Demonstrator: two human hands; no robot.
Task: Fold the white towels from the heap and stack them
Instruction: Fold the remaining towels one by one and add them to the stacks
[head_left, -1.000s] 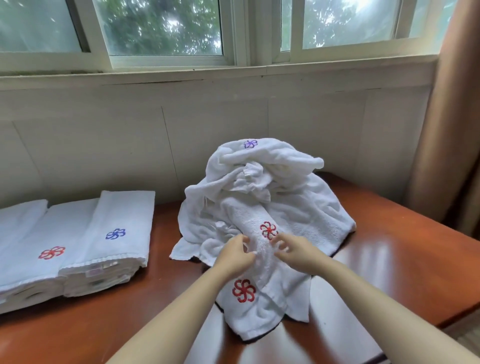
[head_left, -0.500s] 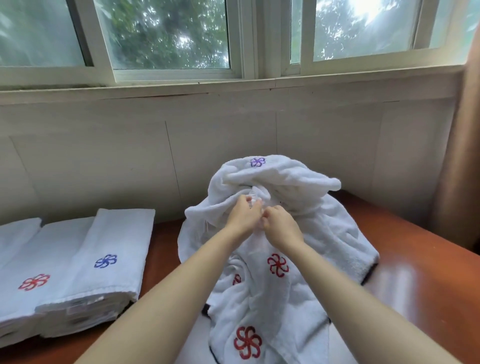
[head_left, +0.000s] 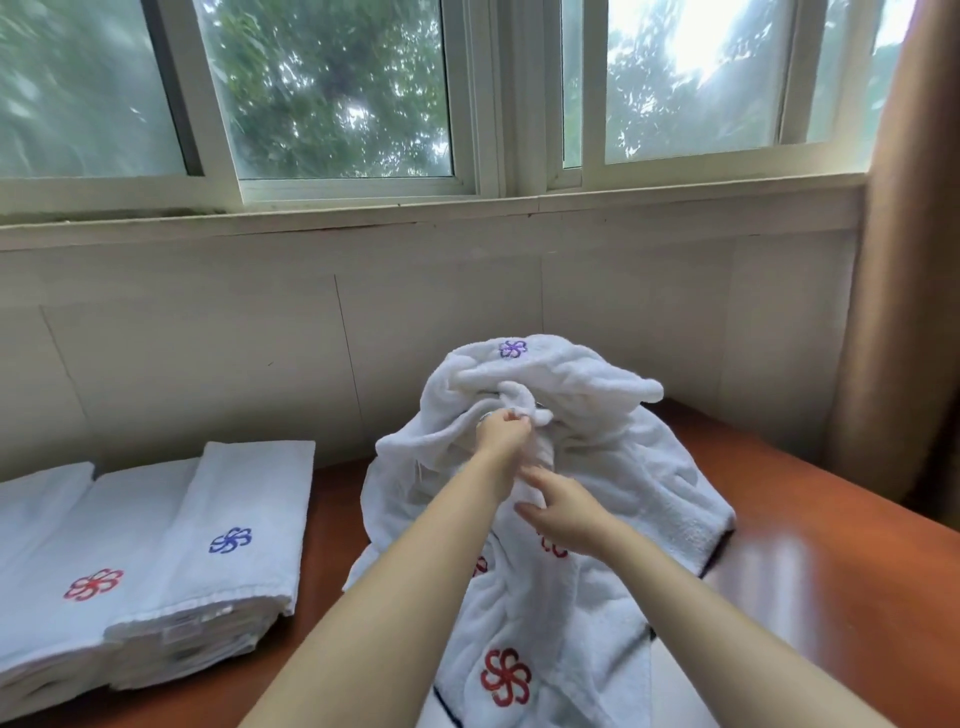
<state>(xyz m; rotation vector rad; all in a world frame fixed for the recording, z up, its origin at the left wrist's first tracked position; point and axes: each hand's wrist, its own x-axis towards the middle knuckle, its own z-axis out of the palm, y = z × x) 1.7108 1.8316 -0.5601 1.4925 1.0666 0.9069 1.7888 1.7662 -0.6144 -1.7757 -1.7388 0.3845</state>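
A heap of white towels (head_left: 639, 467) with red and purple flower marks rises in the middle of the wooden table (head_left: 831, 561). My left hand (head_left: 501, 431) pinches a bunched towel corner high on the heap, just below the top fold. My right hand (head_left: 563, 512) sits lower and closer to me, its fingers curled round a hanging strip of the same towel (head_left: 540, 649), which runs down toward me with a red flower. Stacks of folded towels (head_left: 156, 561) lie at the left, side by side.
A white panelled wall and a window sill stand right behind the heap. A brown curtain (head_left: 904, 260) hangs at the far right. Bare wood shows to the right of the heap and between heap and stacks.
Both hands climbed from the heap's lower front to its upper part. Since half a second ago the right hand has slid back down the towel while the left stays up on the corner.
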